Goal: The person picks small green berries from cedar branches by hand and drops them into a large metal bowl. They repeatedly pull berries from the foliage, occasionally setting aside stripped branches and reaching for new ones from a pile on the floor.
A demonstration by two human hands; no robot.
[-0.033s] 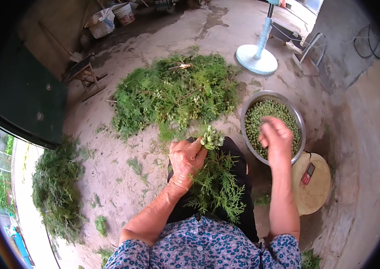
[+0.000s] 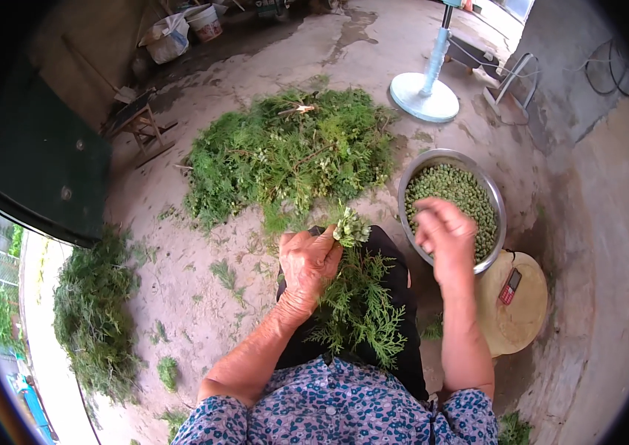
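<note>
Nothing has shifted since the earlier frame: far of the lap lies the big heap of green sprigs (image 2: 288,152), right of it the steel bowl of green seeds (image 2: 451,204) under the loosely curled right hand (image 2: 445,236), while the left hand (image 2: 308,261) clasps a sprig (image 2: 355,297), its stem running near-to-far, tip just left of the bowl.

Sleeves: short, blue, patterned with small white and purple flowers.
Forearms: bare from the sleeve hems down.
Hands: left hand (image 2: 308,261) and right hand (image 2: 444,236) bare, no gloves.
Lap: black garment.
</note>
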